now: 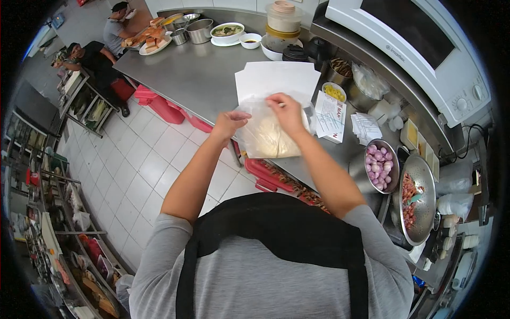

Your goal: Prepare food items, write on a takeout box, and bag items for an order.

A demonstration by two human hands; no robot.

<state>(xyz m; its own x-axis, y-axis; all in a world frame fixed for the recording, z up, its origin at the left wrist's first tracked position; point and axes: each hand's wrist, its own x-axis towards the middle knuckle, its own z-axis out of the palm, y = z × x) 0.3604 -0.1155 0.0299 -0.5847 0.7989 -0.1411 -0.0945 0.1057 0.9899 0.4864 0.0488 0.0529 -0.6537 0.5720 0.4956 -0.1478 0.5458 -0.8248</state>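
Note:
A clear plastic bag (259, 133) with pale food inside lies in front of me at the counter's near edge. Behind it stands the raised white flap of an open paperboard box (277, 77). The fingers of my right hand (287, 113) pinch the bag's upper part, and a small white bit shows between them. At the bag's left edge is my left hand (230, 125), thumb and fingers overlapping the plastic; whether they grip it is unclear. My right forearm and the bag hide part of the box.
Right of the bag are a printed white box (330, 115), paper slips (365, 127), a pot of peeled shallots (378, 167) and a colander (417, 199). A microwave oven (414, 44) overhangs the counter (191, 75). Soup (227, 32) and bread (153, 44) stand behind. Two people are far left.

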